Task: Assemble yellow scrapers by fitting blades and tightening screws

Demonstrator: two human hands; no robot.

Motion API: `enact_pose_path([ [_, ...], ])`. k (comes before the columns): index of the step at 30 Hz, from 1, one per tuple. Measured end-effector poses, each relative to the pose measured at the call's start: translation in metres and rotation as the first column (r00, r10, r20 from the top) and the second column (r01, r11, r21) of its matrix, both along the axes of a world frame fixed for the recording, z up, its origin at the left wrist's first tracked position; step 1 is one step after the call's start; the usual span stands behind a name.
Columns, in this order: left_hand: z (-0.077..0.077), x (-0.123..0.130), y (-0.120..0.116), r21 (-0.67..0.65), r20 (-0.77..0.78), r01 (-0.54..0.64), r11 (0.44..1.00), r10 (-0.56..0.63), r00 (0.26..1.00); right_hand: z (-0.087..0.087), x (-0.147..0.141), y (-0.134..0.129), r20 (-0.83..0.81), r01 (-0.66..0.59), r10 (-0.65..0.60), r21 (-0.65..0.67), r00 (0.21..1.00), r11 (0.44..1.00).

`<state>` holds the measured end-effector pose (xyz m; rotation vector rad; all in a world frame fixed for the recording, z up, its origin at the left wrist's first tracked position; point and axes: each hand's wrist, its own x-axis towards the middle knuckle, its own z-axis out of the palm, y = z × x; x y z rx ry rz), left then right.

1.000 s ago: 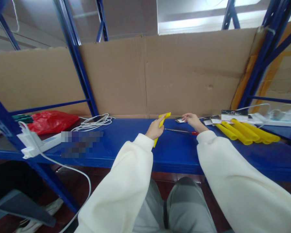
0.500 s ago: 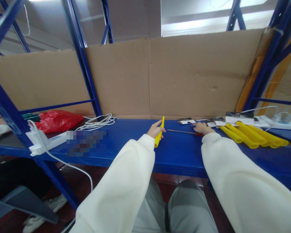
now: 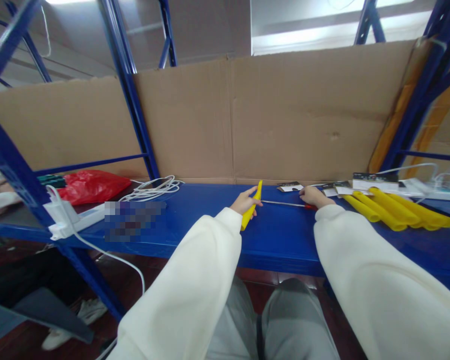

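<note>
Via head view, I log the left hand [image 3: 245,202] closed around a yellow sleeve [image 3: 249,218], which tilts with its upper end away from the wearer, near mid-table [image 3: 277,245]. Right hand [image 3: 315,197]: fingers curled at the red handle [image 3: 309,206] of a thin metal rod [image 3: 283,203] (I cannot tell whether they grip it). Rod tip points toward the left hand; contact unclear. More yellow sleeves [image 3: 397,210] lie right of the right hand, a small card [image 3: 288,187] just left of it.
</note>
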<state>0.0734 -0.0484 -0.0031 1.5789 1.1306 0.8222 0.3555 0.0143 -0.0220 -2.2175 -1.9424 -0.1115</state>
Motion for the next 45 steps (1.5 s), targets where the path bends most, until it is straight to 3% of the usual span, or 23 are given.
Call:
enact_pose_path([
  [3,0.000,0.000,0.000,-0.001,-0.006,0.000,1.000,0.000,1.000,-0.001,0.000,0.001,-0.003,0.025,-0.025,0.048,1.000,0.999],
  [9,0.001,0.000,-0.001,0.005,-0.013,0.002,1.000,-0.002,1.000,0.003,-0.002,-0.002,0.021,0.007,-0.006,-0.041,1.000,0.999],
  [17,0.001,0.000,-0.003,0.004,-0.005,0.009,1.000,-0.009,1.000,0.005,-0.004,-0.006,0.032,-0.004,0.003,0.007,0.999,1.000],
  [29,0.003,0.001,-0.005,-0.004,-0.010,0.012,1.000,-0.013,1.000,0.003,-0.009,0.005,0.027,-0.106,0.108,-0.068,0.994,0.992],
  [45,0.002,0.001,-0.004,0.022,-0.007,0.034,0.999,-0.033,0.999,0.001,-0.006,0.010,0.068,-0.149,0.152,-0.046,0.986,0.988],
])
